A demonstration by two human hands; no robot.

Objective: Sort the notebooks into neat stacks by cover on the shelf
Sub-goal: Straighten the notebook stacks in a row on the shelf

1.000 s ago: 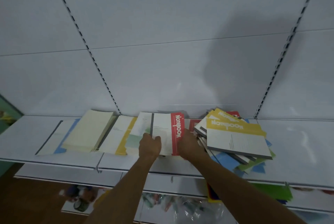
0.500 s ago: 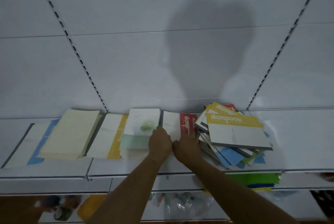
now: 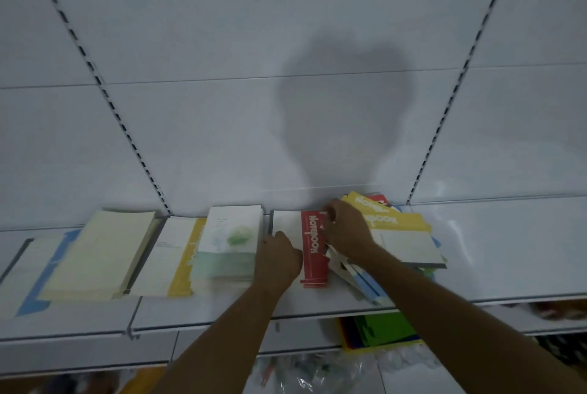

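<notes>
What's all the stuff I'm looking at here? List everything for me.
blue-striped notebook: one showing, white with blue, far left of the shelf.
cream notebooks: one stack, pale yellow, partly over the blue-striped one.
yellow-striped notebook: one showing, white and yellow, right of the cream stack.
green-print notebooks: one stack, white and green, middle of the shelf.
red notebooks: one stack, white with red band, between the hands.
mixed pile: one untidy heap, yellow on top, at right.
shelf: one, white.
left hand: rests on the red stack's left side.
right hand: at the mixed pile's left edge; grip unclear.
</notes>
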